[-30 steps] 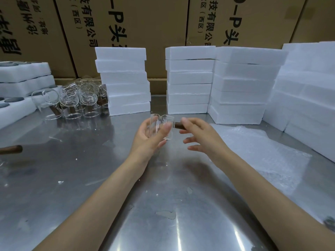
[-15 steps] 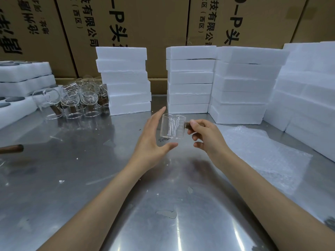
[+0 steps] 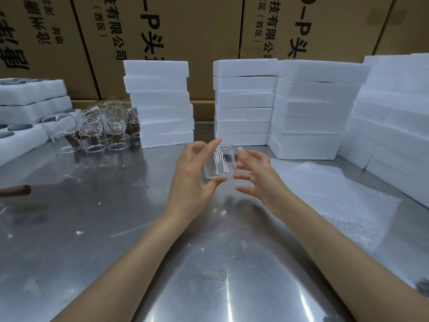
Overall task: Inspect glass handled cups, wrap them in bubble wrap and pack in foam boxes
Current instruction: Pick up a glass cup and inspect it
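A clear glass cup (image 3: pixel 219 162) is held above the middle of the steel table (image 3: pixel 116 217), tilted on its side. Its dark handle shows only faintly through the glass. My left hand (image 3: pixel 191 175) grips the cup, with the thumb under it and the fingers over its top. My right hand (image 3: pixel 255 176) has its fingers spread and its fingertips touch the cup's right side. A sheet of bubble wrap (image 3: pixel 329 196) lies flat on the table to the right. Stacks of white foam boxes (image 3: pixel 243 101) stand behind the hands.
Several more glass cups (image 3: pixel 92 131) with brown handles stand at the back left beside a foam stack (image 3: pixel 162 105). Foam trays with round holes (image 3: pixel 30 112) are at the far left. A brown wooden handle (image 3: pixel 16 191) pokes in at the left edge. Cardboard cartons (image 3: pixel 185 31) form the back wall.
My right hand has let go of the cup's handle and opened against the cup's side. My left hand has closed round the cup and turned it onto its side.
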`<action>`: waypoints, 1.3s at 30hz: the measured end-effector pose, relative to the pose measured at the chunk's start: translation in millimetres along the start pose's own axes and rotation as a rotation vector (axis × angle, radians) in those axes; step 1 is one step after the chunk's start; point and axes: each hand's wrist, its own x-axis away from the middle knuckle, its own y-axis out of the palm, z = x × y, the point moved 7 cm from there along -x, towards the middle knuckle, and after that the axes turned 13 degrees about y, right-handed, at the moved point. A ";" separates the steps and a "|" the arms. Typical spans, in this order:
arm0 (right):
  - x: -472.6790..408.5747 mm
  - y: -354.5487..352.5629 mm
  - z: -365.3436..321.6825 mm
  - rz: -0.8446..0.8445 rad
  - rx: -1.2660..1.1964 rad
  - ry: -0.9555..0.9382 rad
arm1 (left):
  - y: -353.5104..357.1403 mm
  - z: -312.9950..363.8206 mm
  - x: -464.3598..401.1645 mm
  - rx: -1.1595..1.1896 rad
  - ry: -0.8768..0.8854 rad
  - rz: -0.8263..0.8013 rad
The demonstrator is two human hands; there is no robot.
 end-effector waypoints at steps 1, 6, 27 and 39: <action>1.4 3.4 -1.0 -0.012 0.028 -0.021 | -0.2 1.5 -0.2 -0.025 0.017 -0.004; 5.6 15.1 -2.7 -0.007 0.218 -0.133 | 1.1 13.5 -0.7 -0.123 0.112 -0.020; 2.2 12.4 4.8 -0.135 0.054 -0.023 | -1.1 7.0 -0.2 -0.159 0.123 -0.001; -1.5 1.1 0.9 0.038 0.124 -0.115 | -7.0 14.6 -0.5 -0.160 0.109 0.060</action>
